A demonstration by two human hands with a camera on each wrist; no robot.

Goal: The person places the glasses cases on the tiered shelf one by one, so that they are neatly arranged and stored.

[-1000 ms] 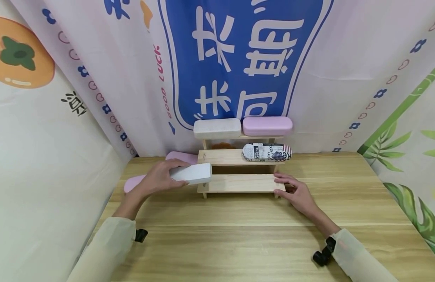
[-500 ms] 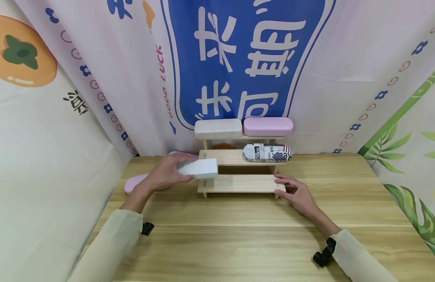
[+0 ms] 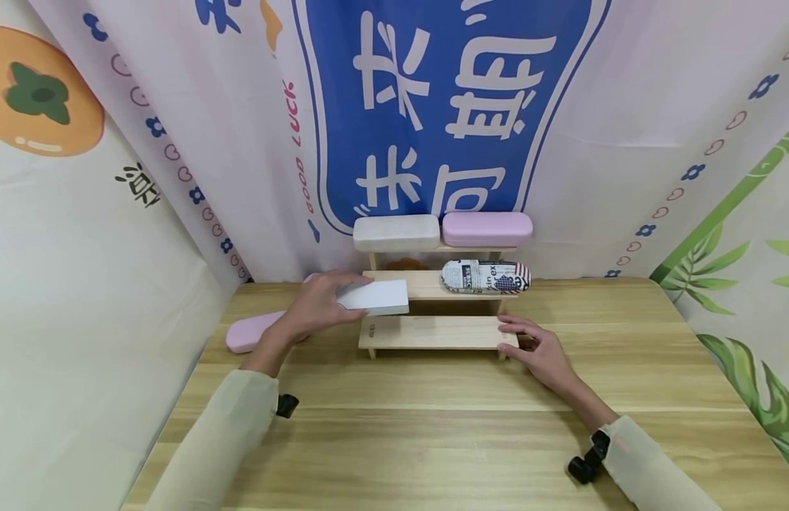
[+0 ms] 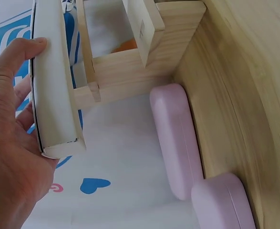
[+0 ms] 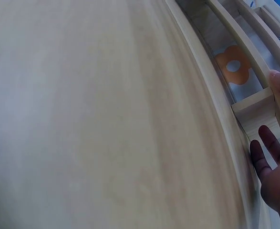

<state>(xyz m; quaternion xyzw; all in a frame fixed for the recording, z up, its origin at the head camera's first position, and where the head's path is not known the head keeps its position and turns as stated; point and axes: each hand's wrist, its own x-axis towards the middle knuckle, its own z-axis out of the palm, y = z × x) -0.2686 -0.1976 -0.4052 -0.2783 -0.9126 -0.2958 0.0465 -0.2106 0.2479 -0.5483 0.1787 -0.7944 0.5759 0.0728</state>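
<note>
My left hand [image 3: 317,305] holds a white rectangular case [image 3: 378,294] by its left end, thumb on one side and fingers on the other. The case hangs in the air over the left part of the three-tier wooden rack [image 3: 442,332], between the lowest and middle tiers in the head view. In the left wrist view a dark seam runs along the white case's edge. My right hand [image 3: 537,351] grips the right end of the lowest tier; in the right wrist view a fingertip [image 5: 275,76] presses the board's edge while other fingers reach beneath it.
On the top tier sit a grey-white case [image 3: 396,233] and a pink case [image 3: 487,228]. A newsprint-patterned glasses case [image 3: 486,277] lies on the middle tier's right. Two more pink cases, one [image 4: 175,138] nearer the rack, another [image 3: 253,332] farther left, rest on the wooden table [image 3: 432,440].
My left hand has moved right and slightly farther back with the white case, from left of the rack to over it. My right hand has stayed on the rack's end.
</note>
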